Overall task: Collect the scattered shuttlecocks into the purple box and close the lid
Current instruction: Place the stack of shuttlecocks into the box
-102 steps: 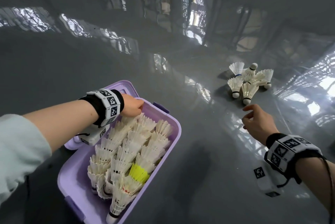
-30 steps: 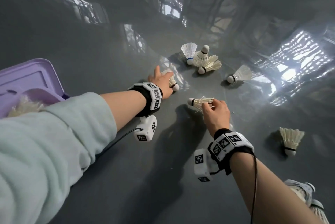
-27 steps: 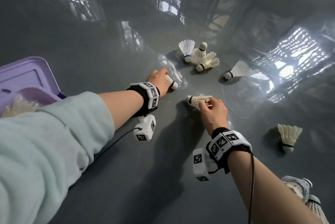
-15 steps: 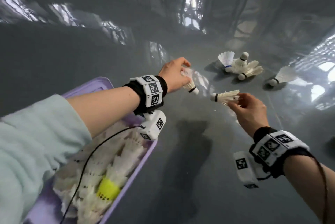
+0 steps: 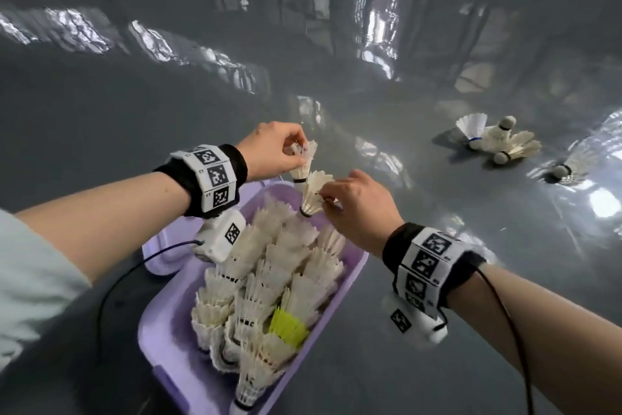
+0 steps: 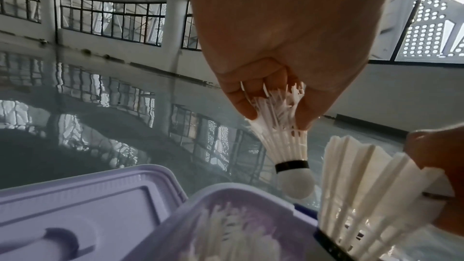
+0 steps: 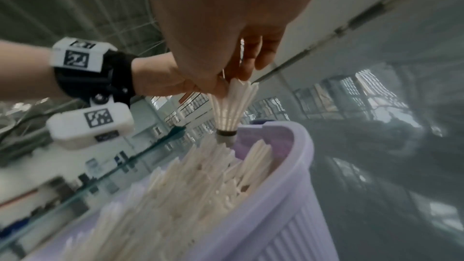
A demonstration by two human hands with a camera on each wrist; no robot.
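The purple box (image 5: 353, 271) stands open on the grey floor, packed with several white shuttlecocks and one yellow shuttlecock (image 5: 288, 327). My left hand (image 5: 274, 154) pinches the feathers of a white shuttlecock (image 5: 302, 162) (image 6: 282, 142), cork down, above the box's far corner. My right hand (image 5: 356, 209) pinches the feathers of a second shuttlecock (image 5: 313, 194) (image 7: 232, 110) just below it, its cork at the tops of the packed ones. The purple lid (image 6: 75, 205) lies beside the box on the left.
Three loose shuttlecocks (image 5: 498, 140) lie in a cluster on the glossy floor at the far right, with another shuttlecock (image 5: 572, 167) further right. A black cable runs from my left wrist device (image 5: 220, 236) across the box's left side.
Both hands picked a shuttlecock off the floor and carried them left and back to the box. The shuttlecocks now hang cork down over its far corner.
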